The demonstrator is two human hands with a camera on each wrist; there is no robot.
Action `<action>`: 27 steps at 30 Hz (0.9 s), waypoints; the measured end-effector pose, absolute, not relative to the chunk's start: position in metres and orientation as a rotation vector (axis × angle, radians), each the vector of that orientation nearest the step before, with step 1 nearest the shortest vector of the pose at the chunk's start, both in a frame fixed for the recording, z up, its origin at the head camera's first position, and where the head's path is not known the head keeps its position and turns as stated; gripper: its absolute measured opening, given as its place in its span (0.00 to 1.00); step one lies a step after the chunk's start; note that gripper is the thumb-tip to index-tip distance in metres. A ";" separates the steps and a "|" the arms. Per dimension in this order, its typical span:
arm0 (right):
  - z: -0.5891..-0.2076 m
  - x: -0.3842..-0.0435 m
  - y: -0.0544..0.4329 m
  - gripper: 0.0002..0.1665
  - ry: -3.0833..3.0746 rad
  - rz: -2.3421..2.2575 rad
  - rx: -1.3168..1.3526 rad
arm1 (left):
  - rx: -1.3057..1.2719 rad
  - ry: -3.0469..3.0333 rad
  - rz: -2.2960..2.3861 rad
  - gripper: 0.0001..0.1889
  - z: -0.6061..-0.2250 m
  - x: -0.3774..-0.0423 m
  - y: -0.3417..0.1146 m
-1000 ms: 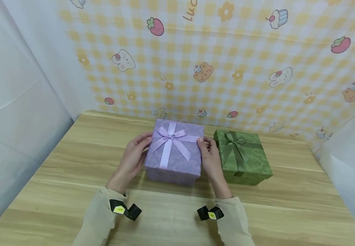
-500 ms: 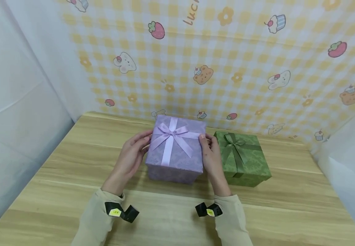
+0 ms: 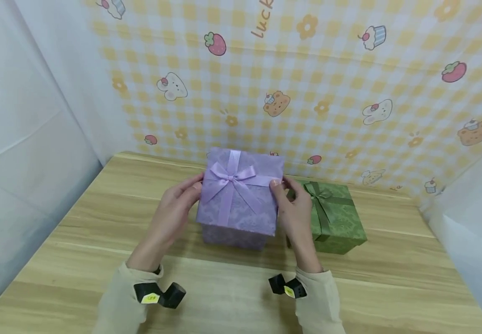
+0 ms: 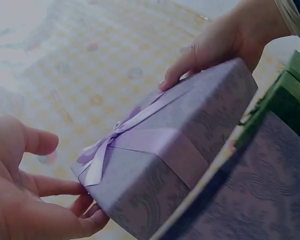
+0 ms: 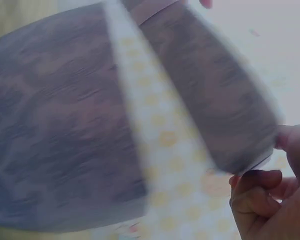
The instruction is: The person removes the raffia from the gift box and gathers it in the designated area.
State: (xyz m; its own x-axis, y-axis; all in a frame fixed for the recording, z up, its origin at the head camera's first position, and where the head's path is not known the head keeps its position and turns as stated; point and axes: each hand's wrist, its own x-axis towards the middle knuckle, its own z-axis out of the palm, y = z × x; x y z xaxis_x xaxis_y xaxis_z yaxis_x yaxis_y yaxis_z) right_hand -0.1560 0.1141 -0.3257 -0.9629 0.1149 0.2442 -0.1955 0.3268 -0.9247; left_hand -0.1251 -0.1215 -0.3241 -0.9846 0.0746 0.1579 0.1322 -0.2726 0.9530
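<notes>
A lavender gift-box lid (image 3: 262,166) with a satin bow (image 3: 232,178) is raised off its matching box body (image 3: 234,237) in the head view. Both wrist views show a gap between lid (image 4: 205,120) and body (image 5: 65,125). My left hand (image 3: 172,208) supports the lid's left edge, its fingers bent under the rim and the thumb apart from it in the left wrist view. On the right edge, my right hand (image 3: 295,208) pinches the lid between thumb and fingers. The inside of the box is hidden.
A green gift box (image 3: 343,220) with a green ribbon stands closed just right of the lavender one, partly behind my right hand. The wooden table (image 3: 232,292) meets a yellow checked cloth (image 3: 320,69) at the back. White sheets (image 3: 28,139) hang at both sides.
The lavender lid has risen off its box and tilted, its far edge going up, with both hands rising along. The box body and the green box stay in place.
</notes>
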 end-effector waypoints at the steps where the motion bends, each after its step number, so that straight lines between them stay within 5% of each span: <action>1: -0.320 -0.153 0.114 0.26 -2.310 1.691 0.126 | -0.309 -1.875 -2.433 0.24 -0.318 -0.120 -0.123; 9: -0.283 -0.117 0.094 0.28 -2.030 1.880 0.786 | -0.644 -2.029 -2.057 0.27 -0.277 -0.077 -0.150; 13: -0.289 -0.104 0.065 0.30 -2.030 1.919 0.827 | -0.912 -1.732 -2.266 0.26 -0.278 -0.068 -0.163; 27: -0.350 -0.086 -0.010 0.25 -2.004 2.191 0.809 | -0.411 -1.603 -2.255 0.21 -0.352 -0.034 -0.230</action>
State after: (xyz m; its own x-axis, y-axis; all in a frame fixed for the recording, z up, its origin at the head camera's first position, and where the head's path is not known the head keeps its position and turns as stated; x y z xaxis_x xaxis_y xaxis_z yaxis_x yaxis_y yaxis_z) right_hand -0.0857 -0.0100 -0.3498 -0.8598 -0.2966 0.4157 -0.3878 -0.1506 -0.9094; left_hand -0.0342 -0.2298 -0.3523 -0.8993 -0.1087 0.4236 0.4358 -0.3041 0.8471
